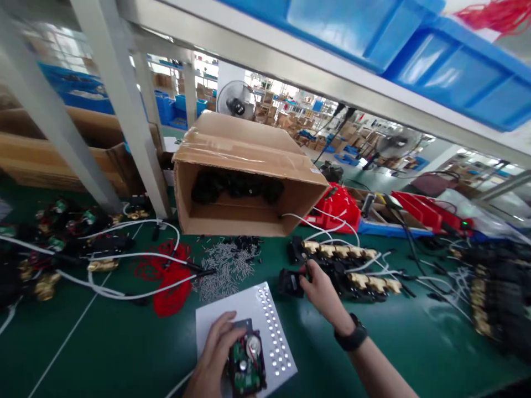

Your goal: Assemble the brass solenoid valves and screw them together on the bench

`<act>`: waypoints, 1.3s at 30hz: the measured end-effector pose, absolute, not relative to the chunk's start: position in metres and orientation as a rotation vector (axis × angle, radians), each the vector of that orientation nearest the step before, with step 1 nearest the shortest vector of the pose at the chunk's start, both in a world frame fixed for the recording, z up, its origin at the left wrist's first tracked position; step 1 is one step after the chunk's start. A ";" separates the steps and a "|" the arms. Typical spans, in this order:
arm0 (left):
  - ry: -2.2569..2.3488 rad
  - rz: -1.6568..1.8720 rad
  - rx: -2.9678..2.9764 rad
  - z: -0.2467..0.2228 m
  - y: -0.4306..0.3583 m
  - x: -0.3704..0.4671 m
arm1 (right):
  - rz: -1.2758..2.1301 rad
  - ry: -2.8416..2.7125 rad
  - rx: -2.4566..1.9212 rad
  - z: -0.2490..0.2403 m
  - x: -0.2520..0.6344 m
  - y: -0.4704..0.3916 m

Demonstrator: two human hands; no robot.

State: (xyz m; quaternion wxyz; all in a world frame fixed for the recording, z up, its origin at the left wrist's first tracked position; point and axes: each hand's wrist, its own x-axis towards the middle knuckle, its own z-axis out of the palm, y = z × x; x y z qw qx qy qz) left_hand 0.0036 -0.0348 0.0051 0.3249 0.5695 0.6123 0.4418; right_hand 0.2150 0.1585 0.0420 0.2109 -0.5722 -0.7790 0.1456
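My left hand [215,354] is closed around the side of an open black housing [248,362] that shows a green circuit board, a round silvery part and red wires. The housing is over a white sheet [207,318] with rows of small round silvery pieces [274,334] on its right part. Farther right, my right hand [321,290] pinches at the right edge of a small black plastic box [291,283]; the exact grip is partly hidden. Just beyond this hand stand black units with brass fittings [342,251] and white cables.
Loose screws [226,268] lie in a pile beside tangled red rings [172,293]. An open cardboard box [249,149] lies behind them, with dark items inside. More wired brass units [103,254] are at left. A metal shelf beam [290,61] with blue bins [464,66] hangs overhead.
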 end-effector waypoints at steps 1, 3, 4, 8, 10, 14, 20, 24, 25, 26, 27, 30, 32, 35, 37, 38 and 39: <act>1.611 1.140 1.499 0.005 -0.035 0.003 | 0.376 -2.124 -1.623 0.038 0.235 0.141; 1.627 1.069 1.504 0.005 -0.036 0.001 | 0.280 -2.128 -1.651 0.028 0.268 0.107; 1.631 1.023 1.496 0.005 -0.036 0.000 | 0.218 -2.208 -1.626 0.024 0.279 0.091; 1.605 0.901 1.406 0.008 -0.036 0.000 | 0.002 -2.694 -1.377 0.026 0.304 0.047; 1.590 0.931 1.370 0.012 -0.036 0.002 | -0.090 -2.733 -1.439 0.041 0.310 0.045; 1.576 0.931 1.288 0.020 -0.035 0.005 | -0.309 -3.026 -1.382 0.066 0.316 0.077; 1.428 1.034 1.166 0.025 -0.043 0.010 | 0.405 -3.078 -1.248 0.062 0.302 0.115; 1.477 1.126 1.153 0.031 -0.052 0.011 | 1.428 -2.008 -1.321 0.067 0.272 0.089; 1.506 1.127 1.203 0.034 -0.053 0.012 | 1.646 -1.748 -1.277 0.069 0.263 0.077; 1.542 1.121 1.287 0.037 -0.053 0.013 | 1.832 -1.535 -1.218 0.071 0.252 0.065; 1.582 1.108 1.397 0.041 -0.053 0.014 | 2.010 -1.316 -1.139 0.071 0.241 0.053; 1.704 1.015 1.779 0.053 -0.049 0.019 | 2.270 -0.833 -0.921 0.065 0.211 0.027; 1.767 0.907 1.961 0.060 -0.045 0.023 | 2.247 -0.843 -0.868 0.060 0.198 0.020; 1.842 0.753 2.083 0.067 -0.041 0.030 | 2.095 -1.164 -0.848 0.058 0.193 0.016; 1.868 0.672 2.108 0.071 -0.039 0.032 | 1.896 -1.465 -0.834 0.060 0.194 0.016; 1.868 0.638 2.115 0.072 -0.038 0.032 | 1.781 -1.601 -0.822 0.062 0.195 0.015; 1.865 0.619 2.117 0.073 -0.037 0.032 | 1.670 -1.715 -0.809 0.063 0.195 0.015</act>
